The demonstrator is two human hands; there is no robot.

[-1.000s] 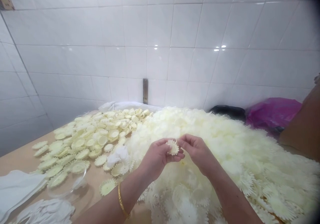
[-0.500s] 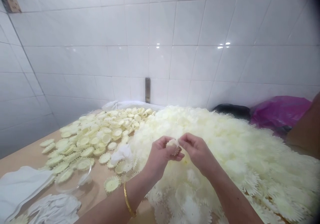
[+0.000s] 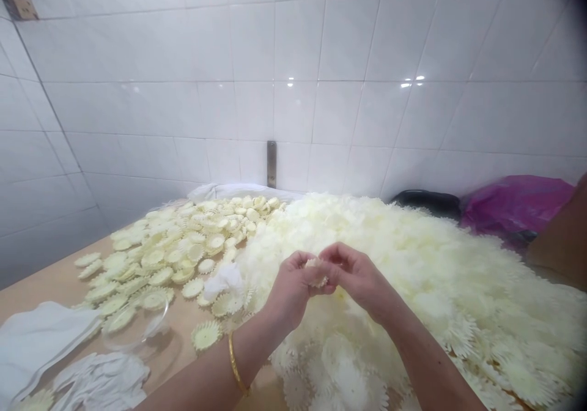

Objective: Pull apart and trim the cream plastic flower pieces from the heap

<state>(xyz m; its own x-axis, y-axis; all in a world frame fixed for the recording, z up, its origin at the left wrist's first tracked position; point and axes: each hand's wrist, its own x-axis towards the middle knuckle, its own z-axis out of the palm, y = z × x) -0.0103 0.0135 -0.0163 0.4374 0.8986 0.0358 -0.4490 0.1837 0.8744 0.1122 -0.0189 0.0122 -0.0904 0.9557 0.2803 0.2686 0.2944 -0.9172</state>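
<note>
Head view, pale frilled piece (image 3: 315, 273) partly hidden by both hands' fingers (image 3: 339, 271)

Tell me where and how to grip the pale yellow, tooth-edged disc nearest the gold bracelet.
Pinch the disc by opposite rim edges, probably from above left: it lies flat, bare tan tabletop beside it there, the gold bracelet close on its right.

Both forearms extended forward from the lower edge, converging at center. Left hand (image 3: 293, 285) cupped, thumb and fingers pinched; right hand (image 3: 355, 273) brought against its fingertips, fingers curled, thumb pressed inward. Both wrists held nearly straight. Gold bangle (image 3: 233, 362) worn on left wrist.
</note>
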